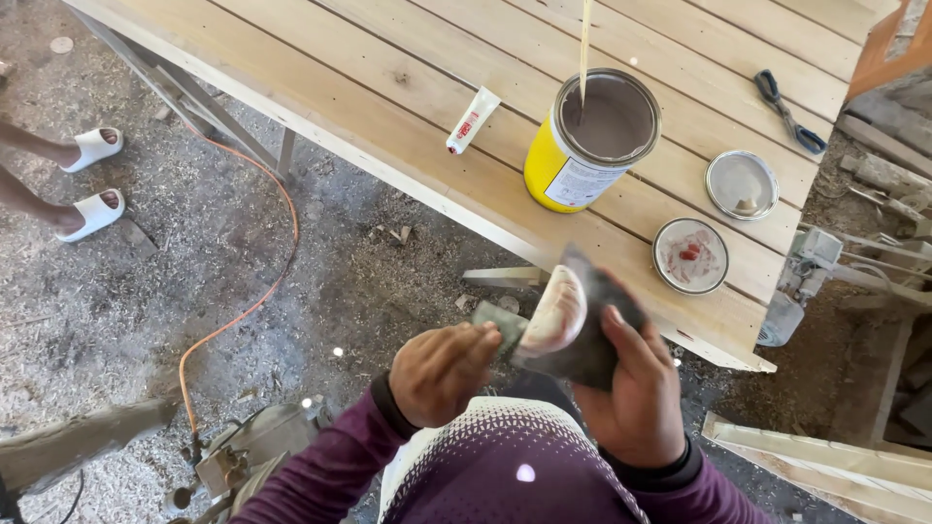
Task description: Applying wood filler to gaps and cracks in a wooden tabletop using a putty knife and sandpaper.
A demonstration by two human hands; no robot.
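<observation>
My left hand [445,372] grips the handle of a putty knife [555,312], whose pale, paste-smeared blade lies against a dark rag. That dark rag [597,340] is held in my right hand [636,388], wrapped around the blade. Both hands are close to my body, just off the near edge of the wooden table [388,107]. On the table stands an open yellow can [590,141] of brownish paste with a thin stick standing in it.
A small white tube [472,120], two round metal lids [690,256] [742,183] and blue-handled scissors [788,114] lie on the table. An orange cable [254,291] runs over the sawdust-covered floor. Another person's feet in white sandals [90,184] are at left. A power tool [243,456] sits by my left arm.
</observation>
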